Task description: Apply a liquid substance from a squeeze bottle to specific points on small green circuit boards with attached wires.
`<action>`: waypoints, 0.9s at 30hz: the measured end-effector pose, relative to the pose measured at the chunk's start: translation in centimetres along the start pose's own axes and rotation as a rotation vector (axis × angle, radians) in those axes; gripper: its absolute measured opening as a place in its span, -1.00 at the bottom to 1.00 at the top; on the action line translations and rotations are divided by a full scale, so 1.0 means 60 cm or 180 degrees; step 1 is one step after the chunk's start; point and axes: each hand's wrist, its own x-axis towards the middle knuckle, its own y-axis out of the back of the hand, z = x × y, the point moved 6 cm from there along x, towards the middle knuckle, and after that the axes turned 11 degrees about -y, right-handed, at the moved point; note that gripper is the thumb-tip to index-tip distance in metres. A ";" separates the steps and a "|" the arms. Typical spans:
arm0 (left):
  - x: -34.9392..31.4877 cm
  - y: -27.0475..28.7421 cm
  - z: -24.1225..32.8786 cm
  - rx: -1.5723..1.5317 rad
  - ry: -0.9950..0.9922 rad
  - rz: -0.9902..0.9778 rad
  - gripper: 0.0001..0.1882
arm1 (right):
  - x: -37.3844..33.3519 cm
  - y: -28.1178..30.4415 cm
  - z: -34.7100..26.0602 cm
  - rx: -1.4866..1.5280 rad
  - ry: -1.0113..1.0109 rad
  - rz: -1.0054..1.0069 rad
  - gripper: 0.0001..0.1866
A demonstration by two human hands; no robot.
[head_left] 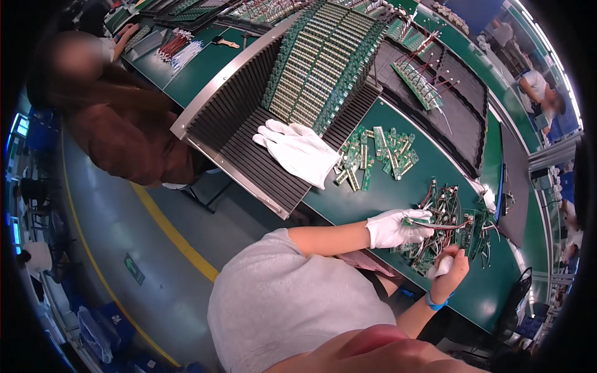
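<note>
My left hand (398, 229), in a white glove, pinches a small green circuit board (408, 221) with red, black and white wires trailing from it. Bare and with a blue band at the wrist, my right hand (453, 271) is closed, its fingers curled around a crumpled white wad (441, 268) whose kind I cannot make out. Both hands are over the near edge of a tangled pile of wired circuit boards (444, 202). Loose small green boards (387, 152) lie to the left, farther along the table.
A black slotted rack (233, 133) with metal side rails holds rows of green board panels (323, 62); an empty white glove (298, 149) lies on it. Beyond is a black tray (457, 93) with wired boards. A person in brown (118, 133) sits at the left.
</note>
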 end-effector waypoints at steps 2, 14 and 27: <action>0.001 -0.004 -0.023 -0.0007 0.0249 0.0060 -0.71 | -0.004 0.019 0.002 0.0081 -0.0047 0.0072 -0.60; 0.010 -0.054 -0.075 0.1326 0.0196 0.0324 -0.86 | -0.065 0.117 0.072 0.0285 -0.0279 0.0155 -0.59; 0.019 -0.105 -0.033 0.3936 -0.1018 -0.1798 -0.67 | -0.074 0.090 0.086 0.0624 -0.0622 -0.0182 -0.66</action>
